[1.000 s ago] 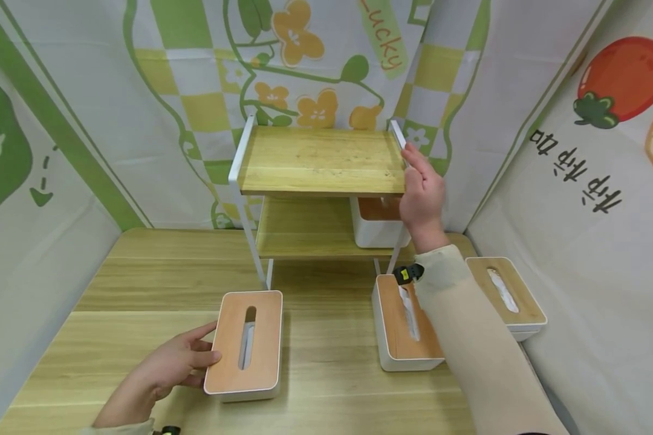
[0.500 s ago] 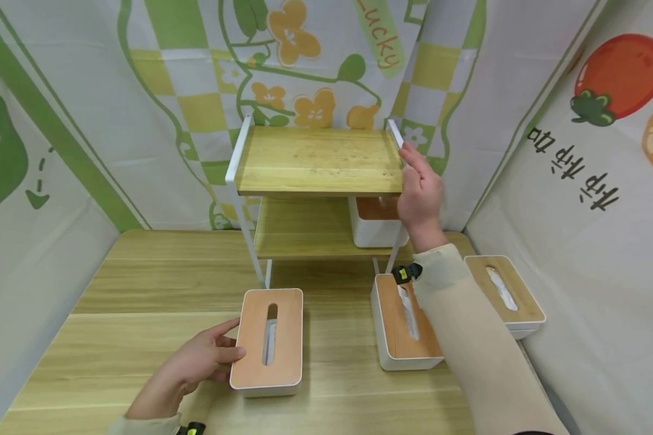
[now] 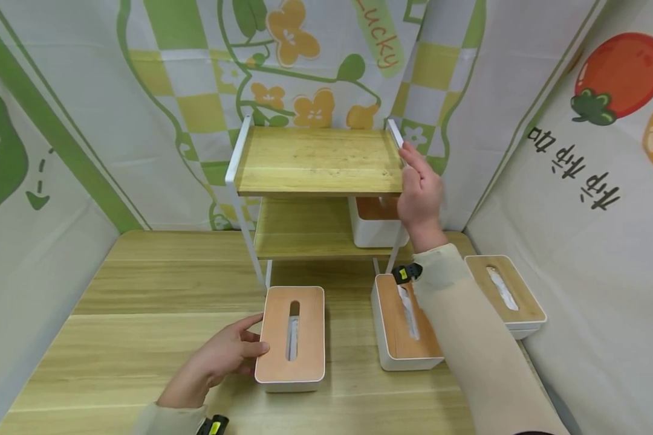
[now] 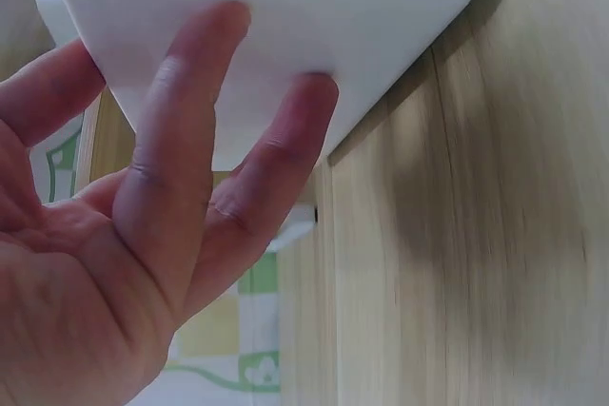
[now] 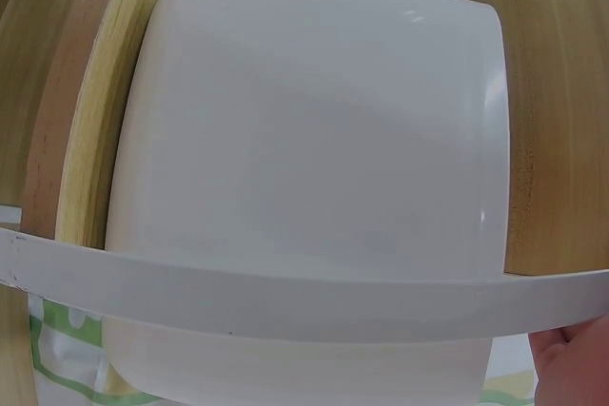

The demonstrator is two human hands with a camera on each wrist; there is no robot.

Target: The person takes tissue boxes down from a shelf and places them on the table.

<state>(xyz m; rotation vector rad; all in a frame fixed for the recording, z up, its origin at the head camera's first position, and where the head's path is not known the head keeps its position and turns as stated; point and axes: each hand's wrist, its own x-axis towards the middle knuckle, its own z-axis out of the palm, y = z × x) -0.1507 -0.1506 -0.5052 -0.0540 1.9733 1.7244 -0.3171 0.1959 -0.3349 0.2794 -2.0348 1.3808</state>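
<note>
In the head view, my left hand touches the left side of a white tissue box with a wood-coloured lid and a slot showing white tissue. Its fingertips press the white wall in the left wrist view, with the thumb at the lid's edge. My right hand rests against the right side of a small shelf rack, fingers stretched along the white frame. A second tissue box stands on the rack's lower board at the right; the right wrist view shows its white wall behind a frame bar.
Another tissue box stands right of centre, partly under my right forearm. One with a duller wooden lid is at the table's right edge, by the printed cloth wall.
My left hand and the tissue box have moved right together across the table, below the front of the rack. My right hand stays at the rack's frame.
</note>
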